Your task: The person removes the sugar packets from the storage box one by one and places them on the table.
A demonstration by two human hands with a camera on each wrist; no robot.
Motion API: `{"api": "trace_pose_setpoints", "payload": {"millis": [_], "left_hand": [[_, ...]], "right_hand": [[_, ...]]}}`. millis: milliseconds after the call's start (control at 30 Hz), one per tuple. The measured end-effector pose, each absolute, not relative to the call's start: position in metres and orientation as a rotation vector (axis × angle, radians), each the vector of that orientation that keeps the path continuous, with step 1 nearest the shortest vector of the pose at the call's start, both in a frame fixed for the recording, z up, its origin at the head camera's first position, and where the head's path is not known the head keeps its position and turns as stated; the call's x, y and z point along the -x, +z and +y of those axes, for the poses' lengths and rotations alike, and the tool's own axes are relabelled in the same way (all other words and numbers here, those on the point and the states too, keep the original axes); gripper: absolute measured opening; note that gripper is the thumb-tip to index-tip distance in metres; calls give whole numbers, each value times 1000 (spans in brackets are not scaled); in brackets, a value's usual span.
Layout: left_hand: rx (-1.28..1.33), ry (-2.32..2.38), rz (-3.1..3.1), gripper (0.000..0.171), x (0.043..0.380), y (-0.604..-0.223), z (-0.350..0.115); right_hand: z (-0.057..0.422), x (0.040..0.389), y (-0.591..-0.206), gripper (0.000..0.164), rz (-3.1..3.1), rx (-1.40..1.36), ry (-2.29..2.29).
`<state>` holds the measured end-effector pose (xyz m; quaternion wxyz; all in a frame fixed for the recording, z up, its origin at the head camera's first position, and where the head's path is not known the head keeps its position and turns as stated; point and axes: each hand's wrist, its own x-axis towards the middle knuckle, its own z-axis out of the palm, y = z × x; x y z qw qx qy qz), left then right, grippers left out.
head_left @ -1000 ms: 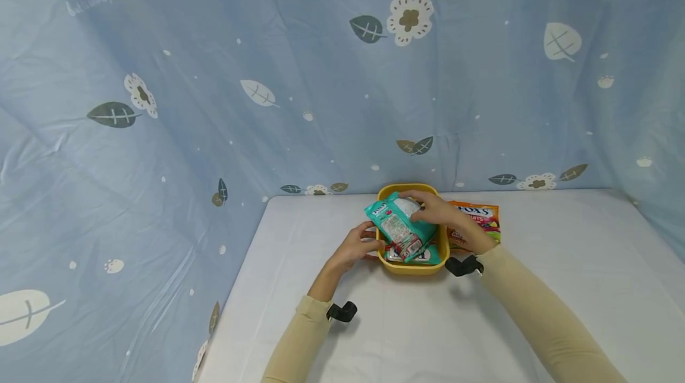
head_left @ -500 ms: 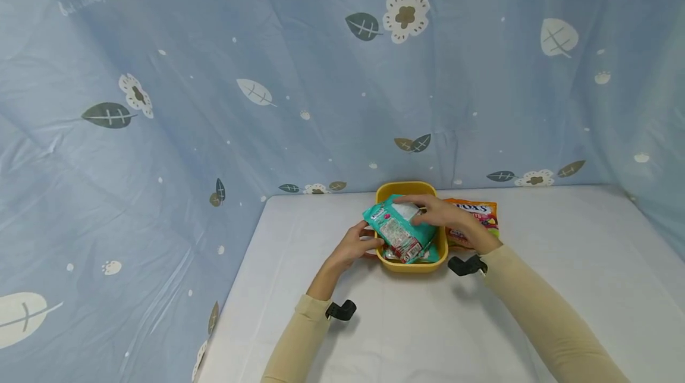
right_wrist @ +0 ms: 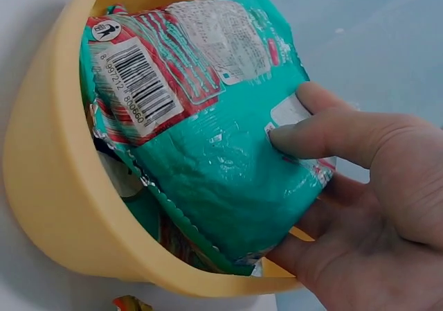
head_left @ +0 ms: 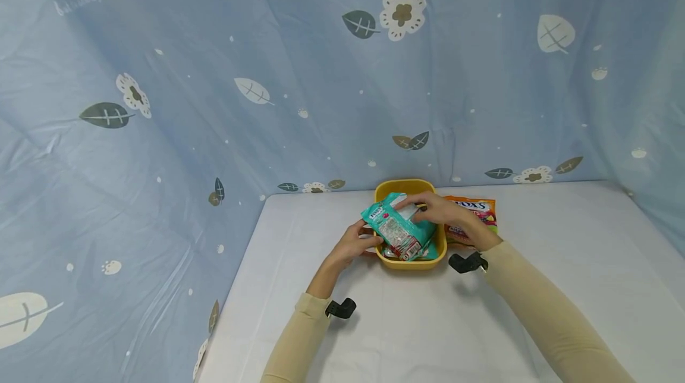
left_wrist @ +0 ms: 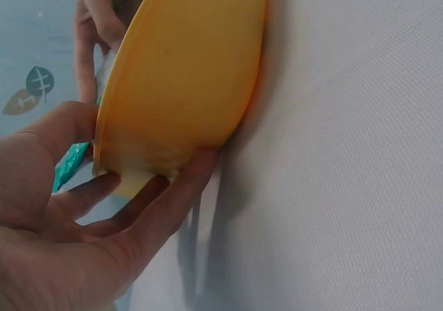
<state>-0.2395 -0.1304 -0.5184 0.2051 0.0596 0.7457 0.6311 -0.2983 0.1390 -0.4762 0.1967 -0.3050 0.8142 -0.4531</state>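
A yellow plastic tub stands on the table near its back edge. My left hand grips the tub's left side, thumb at the rim and fingers against the outer wall. My right hand holds a teal candy bag over the tub's mouth, thumb on its barcode side and other fingers at its edge and underneath. The bag lies tilted, its upper left corner reaching past the rim. Beneath it, another teal packet shows inside the tub, mostly covered.
An orange Fox's fruit candy bag lies on the table right of the tub, partly behind my right wrist. A white cloth covers the table. A blue patterned curtain hangs close behind the tub and along the left side.
The teal bag has settled slightly lower, covering more of the packet below. My right fingers have slid a little further left over it. My left hand keeps its place on the tub.
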Motion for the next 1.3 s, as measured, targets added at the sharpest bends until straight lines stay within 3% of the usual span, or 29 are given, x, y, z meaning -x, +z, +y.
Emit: {"api": "trace_pose_setpoints", "payload": {"millis": [1300], "left_hand": [[-154,1771,2073,54,238,-520,-131]], "right_hand": [[143,293,-468,50,2304,835,-1191]]}}
